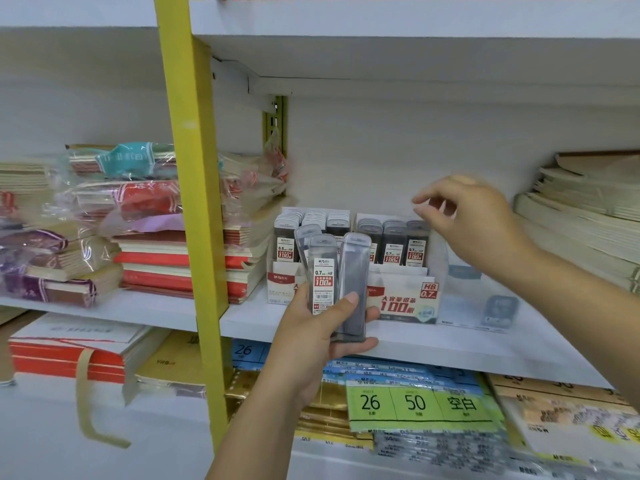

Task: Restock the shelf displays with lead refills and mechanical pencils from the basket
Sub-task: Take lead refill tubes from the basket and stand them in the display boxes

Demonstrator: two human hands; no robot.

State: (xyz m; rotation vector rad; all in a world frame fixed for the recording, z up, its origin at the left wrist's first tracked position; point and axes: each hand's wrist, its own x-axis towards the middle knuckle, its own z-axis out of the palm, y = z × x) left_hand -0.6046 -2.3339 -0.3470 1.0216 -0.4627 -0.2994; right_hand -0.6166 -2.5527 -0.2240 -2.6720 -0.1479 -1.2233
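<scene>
Currently, the left hand (311,334) is gripping a fanned bunch of lead refill cases (323,268) upright in front of the white shelf (485,341). The thumb (346,303) is pressing across the front of the cases while the other fingers are curling round them from behind and below. The front case is showing a 0.7 HB label.

The right hand (478,223) is hovering above the 0.7 display box (405,299), apart from it. Its fingers are curling inward, with the thumb and forefinger tips (420,199) lying close together. Motion blur is hiding whether they are pinching anything; this cannot be told.

The 0.7 display box is standing on the shelf just beside a 0.5 display box (280,282), and both are holding rows of upright refill cases (394,244).

A yellow upright (194,202) is dividing the shelving. Stacked notebooks (173,265) are lying to its left, and paper stacks (581,220) are lying at the far right.
</scene>
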